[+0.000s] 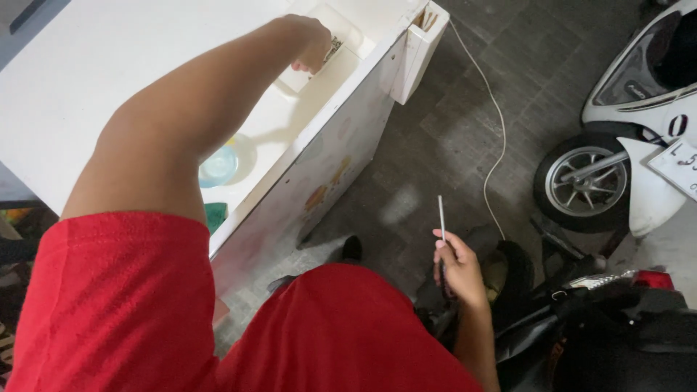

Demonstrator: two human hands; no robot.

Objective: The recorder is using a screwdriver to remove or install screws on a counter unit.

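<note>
My left hand (314, 42) reaches far forward over the white counter (87, 80), closed on a small printed packet (333, 49) at a shallow white tray (341, 33) near the far corner. My right hand (456, 265) hangs low beside my body, pinching a thin white stick (441, 216) that points upward. I wear a red shirt (145, 312).
A pale blue round lid (218, 166) and a green sponge (215, 215) sit in the counter's sunken part. A white cable (496, 123) runs across the grey tiled floor. A white scooter (624, 145) stands at right, a dark one (595, 327) below it.
</note>
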